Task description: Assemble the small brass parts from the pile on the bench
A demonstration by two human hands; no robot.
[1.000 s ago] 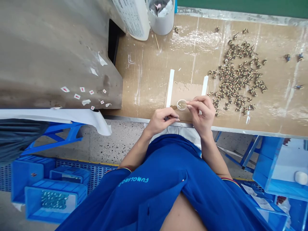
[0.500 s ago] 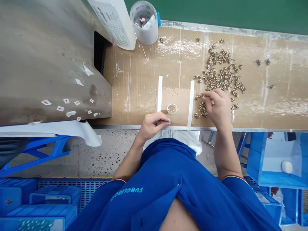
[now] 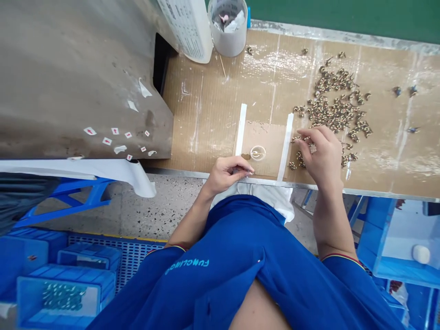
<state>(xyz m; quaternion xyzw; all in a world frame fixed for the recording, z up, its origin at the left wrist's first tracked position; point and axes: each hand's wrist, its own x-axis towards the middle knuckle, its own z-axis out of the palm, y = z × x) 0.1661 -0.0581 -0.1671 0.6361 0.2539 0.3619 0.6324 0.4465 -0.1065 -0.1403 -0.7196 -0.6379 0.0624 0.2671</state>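
At the front edge of the table, my left hand (image 3: 231,174) is closed in a pinch. A tiny brass-coloured part (image 3: 253,173) shows at its fingertips, too small to make out fully. My right hand (image 3: 323,153) hovers at the near left side of a spread of small brass-coloured metal parts (image 3: 335,110). Its thumb and forefinger are slightly apart, close beside a few loose parts (image 3: 294,139); the other fingers are curled and mostly hidden. Between the hands lies a cardboard patch (image 3: 271,133) bearing a white ring (image 3: 258,152) with a thin curled wire shape inside.
White tape strips (image 3: 285,146) flank the patch. At the back stand a tape-roll cup (image 3: 228,43) with scraps and a white bottle (image 3: 189,32). A metal housing (image 3: 113,68) takes the left. Several blue-tipped parts (image 3: 397,91) lie right. Blue crates (image 3: 381,238) sit below.
The whole view has shifted and turned slightly, so the table's contents appear further right. My left hand keeps its pinch, and my right hand stays beside the loose parts.
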